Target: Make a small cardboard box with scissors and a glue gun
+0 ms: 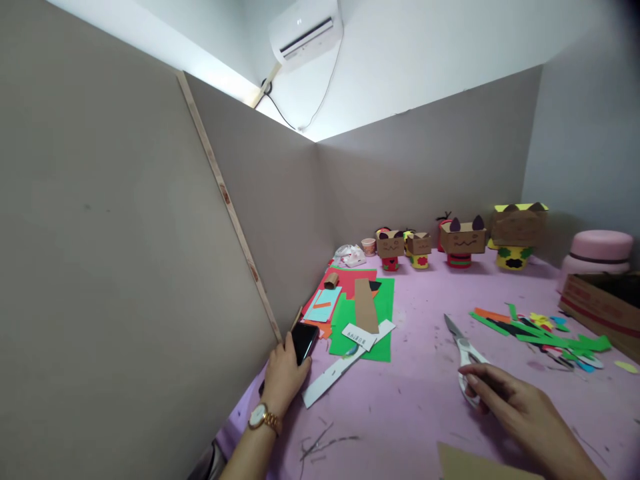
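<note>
At the right hand's [510,400] fingertips, scissors [467,350] are lying on the table [400,420], blades pointing away, presumably leaving the handle to the fingers. Thumb and forefinger are curling nearly together at the handle; whether they are gripping, cannot tell.

Under the left hand [286,370], a phone [306,339] is lying beside the partition [150,233]. Fingers are bending loosely over it, thumb apart; perhaps steadying it, firm hold not certain.

Just right of the left fingers, a white strip [325,383] is slanting onto a green sheet [384,313]; layering probably saves room. Beyond the right fingers, rightward, scraps [575,343] are heaping, seemingly kept aside. Farthest out, box-headed figures [463,239] are standing near the back wall, likely out of the way.
</note>
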The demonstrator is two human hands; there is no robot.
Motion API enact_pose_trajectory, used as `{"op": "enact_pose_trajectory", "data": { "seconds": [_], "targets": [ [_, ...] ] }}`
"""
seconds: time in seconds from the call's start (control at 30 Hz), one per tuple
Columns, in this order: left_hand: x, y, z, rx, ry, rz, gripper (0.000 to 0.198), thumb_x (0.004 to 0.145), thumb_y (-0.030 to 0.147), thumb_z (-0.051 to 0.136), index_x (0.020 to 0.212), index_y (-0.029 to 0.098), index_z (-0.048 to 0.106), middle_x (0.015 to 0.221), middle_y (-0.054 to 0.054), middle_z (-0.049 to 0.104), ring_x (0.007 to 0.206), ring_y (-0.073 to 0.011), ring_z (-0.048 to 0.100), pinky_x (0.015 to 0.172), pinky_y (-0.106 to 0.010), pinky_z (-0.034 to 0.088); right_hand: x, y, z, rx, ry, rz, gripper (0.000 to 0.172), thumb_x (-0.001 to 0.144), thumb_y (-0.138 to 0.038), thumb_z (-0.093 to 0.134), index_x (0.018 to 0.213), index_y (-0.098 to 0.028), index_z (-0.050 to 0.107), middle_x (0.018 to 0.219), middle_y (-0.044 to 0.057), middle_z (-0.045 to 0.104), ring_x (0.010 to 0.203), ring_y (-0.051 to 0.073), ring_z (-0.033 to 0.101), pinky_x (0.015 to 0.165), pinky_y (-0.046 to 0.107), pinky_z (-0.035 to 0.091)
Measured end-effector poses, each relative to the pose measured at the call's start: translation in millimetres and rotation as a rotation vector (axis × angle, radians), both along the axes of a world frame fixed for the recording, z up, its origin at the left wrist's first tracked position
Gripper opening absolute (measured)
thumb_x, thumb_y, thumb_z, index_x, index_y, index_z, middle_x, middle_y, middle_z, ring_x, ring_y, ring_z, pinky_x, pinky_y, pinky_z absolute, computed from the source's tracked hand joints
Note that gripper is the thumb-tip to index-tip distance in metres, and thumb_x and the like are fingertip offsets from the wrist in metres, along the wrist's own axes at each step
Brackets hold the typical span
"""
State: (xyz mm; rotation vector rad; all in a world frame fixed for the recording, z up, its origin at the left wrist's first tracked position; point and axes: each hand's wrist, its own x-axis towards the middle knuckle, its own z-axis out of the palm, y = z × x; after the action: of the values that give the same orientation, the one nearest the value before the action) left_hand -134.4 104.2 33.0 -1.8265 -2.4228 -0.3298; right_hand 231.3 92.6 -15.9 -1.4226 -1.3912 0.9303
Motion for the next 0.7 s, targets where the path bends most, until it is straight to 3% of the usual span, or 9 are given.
{"op": "enact_pose_trajectory", "data": {
  "seconds": [0.17, 0.37, 0.5, 0.57, 0.7],
  "targets": [
    [-10, 1, -2.4, 0.029, -0.039, -0.041, 0.068, 0.078, 0.031, 0.044, 0.137, 0.005, 0.025, 0.125, -0.017, 0.054, 0.111, -0.0282, 0.051, 0.092, -0.033, 0.035, 0, -1, 4.8, 0.001, -0.069, -0.014, 0.046, 0.071, -0.059, 0.051, 0.09, -0.021, 0.066, 0.068, 0.004, 0.069, 0.057, 0.02, 0.061, 0.056, 0.03, 0.046],
    [-12, -3, -3.3, 0.036, -0.049, -0.048, 0.07, 0.078, 0.029, 0.046, 0.139, 0.004, 0.022, 0.124, -0.023, 0.053, 0.113, -0.0321, 0.05, 0.094, -0.04, 0.035, -1, -1, 6.3, -0.011, -0.11, 0.015, 0.048, 0.073, -0.06, 0.047, 0.094, -0.02, 0.064, 0.07, 0.004, 0.069, 0.06, 0.02, 0.061, 0.059, 0.03, 0.045],
    [19, -14, 2.5, 0.068, -0.043, -0.096, 0.078, 0.075, 0.027, 0.052, 0.14, 0.001, 0.018, 0.143, -0.034, 0.021, 0.131, -0.045, 0.023, 0.101, -0.056, 0.021, -1, -1, 8.6, -0.021, -0.113, 0.012, 0.05, 0.071, -0.061, 0.046, 0.094, -0.02, 0.064, 0.069, 0.004, 0.068, 0.06, 0.021, 0.061, 0.059, 0.031, 0.045],
    [48, -21, 5.4, 0.06, -0.069, -0.241, 0.072, 0.079, 0.03, 0.049, 0.14, 0.004, 0.021, 0.146, -0.028, 0.024, 0.134, -0.037, 0.022, 0.106, -0.048, 0.02, -1, 0, 7.6, -0.019, -0.106, 0.015, 0.05, 0.072, -0.062, 0.047, 0.094, -0.02, 0.064, 0.069, 0.003, 0.068, 0.06, 0.021, 0.061, 0.06, 0.031, 0.045],
    [111, -28, 9.3, -0.052, -0.134, -0.632, 0.054, 0.082, 0.035, 0.049, 0.133, 0.02, 0.04, 0.139, -0.008, 0.046, 0.126, -0.0173, 0.041, 0.105, -0.025, 0.029, 5, 2, 0.8, 0.03, -0.135, -0.017, 0.045, 0.076, -0.058, 0.046, 0.094, -0.022, 0.063, 0.071, 0.002, 0.068, 0.062, 0.021, 0.062, 0.062, 0.032, 0.045]
  ]
}}
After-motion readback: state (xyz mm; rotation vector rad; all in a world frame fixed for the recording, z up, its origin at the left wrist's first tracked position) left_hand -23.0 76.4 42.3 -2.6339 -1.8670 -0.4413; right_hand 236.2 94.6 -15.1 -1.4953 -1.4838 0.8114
